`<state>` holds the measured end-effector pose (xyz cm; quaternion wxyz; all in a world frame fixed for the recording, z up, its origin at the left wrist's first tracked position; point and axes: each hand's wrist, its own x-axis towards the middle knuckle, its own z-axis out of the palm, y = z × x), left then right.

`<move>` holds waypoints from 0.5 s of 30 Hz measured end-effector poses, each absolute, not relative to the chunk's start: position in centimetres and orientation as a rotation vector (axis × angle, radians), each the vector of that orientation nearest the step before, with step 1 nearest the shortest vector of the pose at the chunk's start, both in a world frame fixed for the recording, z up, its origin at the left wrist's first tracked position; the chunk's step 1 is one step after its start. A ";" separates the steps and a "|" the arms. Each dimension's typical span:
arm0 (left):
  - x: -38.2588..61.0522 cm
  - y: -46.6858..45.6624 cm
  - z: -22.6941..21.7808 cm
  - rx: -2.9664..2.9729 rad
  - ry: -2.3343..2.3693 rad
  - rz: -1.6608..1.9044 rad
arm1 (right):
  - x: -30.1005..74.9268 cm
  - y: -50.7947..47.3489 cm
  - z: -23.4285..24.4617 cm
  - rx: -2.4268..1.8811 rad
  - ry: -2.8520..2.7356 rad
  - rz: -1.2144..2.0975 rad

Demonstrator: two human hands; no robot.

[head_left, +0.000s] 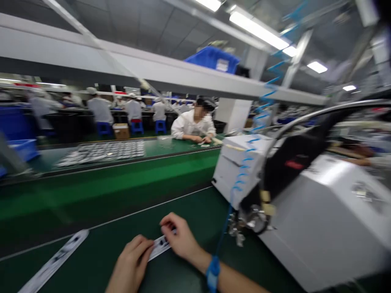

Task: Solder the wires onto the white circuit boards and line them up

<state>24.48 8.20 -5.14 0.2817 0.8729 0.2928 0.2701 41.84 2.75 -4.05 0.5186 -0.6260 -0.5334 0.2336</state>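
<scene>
A narrow white strip with dark spots [159, 247] lies slanted on the dark green bench, its right end partly covered by a hand. My left hand [131, 260] is closed, with thumb and fingertips on the strip's left end. Over the other end, my right hand [181, 239] has its fingers curled in toward the thumb; whatever is between them is hidden. A blue wrist band [213, 272] with a blue cord circles my right wrist. Farther left rests a longer white strip with dark marks [55, 262], apart from both hands.
To the right stands a bulky white machine [330, 219] with black hoses and a coiled blue line [270, 89]. A green conveyor belt [122, 179] runs behind the bench. Beyond it are rows of flat pale parts [105, 151] and a co-worker [191, 124]. A blue bin [210, 59] sits overhead.
</scene>
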 end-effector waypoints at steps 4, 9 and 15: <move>24.9 8.0 -4.0 2.411 0.828 0.728 | 42.5 3.3 -4.5 -1.463 -1.340 0.638; 25.1 7.7 -4.1 2.456 0.864 0.768 | 42.4 2.8 -4.1 -1.489 -1.496 0.648; 25.0 7.7 -3.9 2.396 0.893 0.768 | 41.8 2.7 -3.3 -1.665 -1.813 0.518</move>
